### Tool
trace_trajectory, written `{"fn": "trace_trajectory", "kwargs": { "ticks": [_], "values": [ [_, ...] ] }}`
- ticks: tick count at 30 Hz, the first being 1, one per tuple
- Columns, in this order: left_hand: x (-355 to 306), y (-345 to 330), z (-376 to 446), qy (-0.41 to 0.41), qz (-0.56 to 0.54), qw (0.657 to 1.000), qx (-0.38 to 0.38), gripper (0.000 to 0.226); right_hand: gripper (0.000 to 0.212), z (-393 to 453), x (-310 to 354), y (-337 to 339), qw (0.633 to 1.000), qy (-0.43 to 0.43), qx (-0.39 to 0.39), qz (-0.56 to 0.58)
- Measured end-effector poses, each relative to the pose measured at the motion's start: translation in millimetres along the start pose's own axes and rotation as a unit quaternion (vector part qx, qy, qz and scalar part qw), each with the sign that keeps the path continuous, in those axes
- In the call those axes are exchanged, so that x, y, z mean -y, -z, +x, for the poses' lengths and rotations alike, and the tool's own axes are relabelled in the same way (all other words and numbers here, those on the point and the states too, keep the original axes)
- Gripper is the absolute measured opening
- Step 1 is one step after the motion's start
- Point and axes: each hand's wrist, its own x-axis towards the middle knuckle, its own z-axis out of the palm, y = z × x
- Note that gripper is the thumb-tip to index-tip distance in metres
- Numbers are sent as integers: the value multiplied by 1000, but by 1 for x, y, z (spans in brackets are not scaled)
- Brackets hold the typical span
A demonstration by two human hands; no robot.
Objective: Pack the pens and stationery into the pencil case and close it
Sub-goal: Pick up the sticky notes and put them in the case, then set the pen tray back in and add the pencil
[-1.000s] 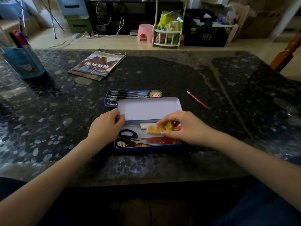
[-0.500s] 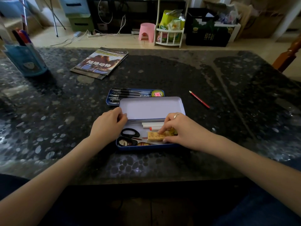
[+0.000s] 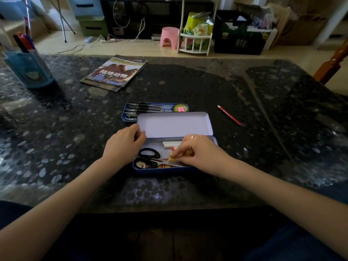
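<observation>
The pencil case (image 3: 175, 166) lies open at frame centre on the table (image 3: 207, 87), its lid (image 3: 174, 124) tilted back toward the upper part of the frame so the base is accessible from above.

The left hand (image 3: 123, 144) rests at the lid's left corner, fingers (image 3: 138, 131) curled against the lid edge; this appears to brace the lid open and keep the case from sliding. The right hand (image 3: 199, 154) works inside the base, fingers (image 3: 178, 154) narrowed in a pinch on a small yellow eraser (image 3: 172, 159), held low over the base floor, apparently to seat it in the free space right of the scissors (image 3: 148, 153).

Already in the base: the scissors at lower left and white sticks (image 3: 171, 144) along the rear wall.

Still outside the case: an inner tray (image 3: 155, 110) holding black pens, just behind the lid, and a red pencil (image 3: 228, 115) well apart at centre right. Packing is judged partly complete; closing is not yet possible with the tray out.

A magazine (image 3: 114, 72) and a blue pen holder (image 3: 28, 68) occupy the upper left.
</observation>
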Motion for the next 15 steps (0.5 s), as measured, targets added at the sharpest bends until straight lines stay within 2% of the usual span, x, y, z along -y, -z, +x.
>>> {"fn": "trace_trajectory", "kwargs": {
  "ticks": [9, 15],
  "values": [
    [1, 0, -1, -5, -2, 1000, -6, 33, 4, 3, 6, -1, 999, -31, 1, 15],
    [3, -2, 0, -11, 0, 1000, -11, 32, 11, 2, 2, 2, 998, -36, 9, 53]
  ]
}}
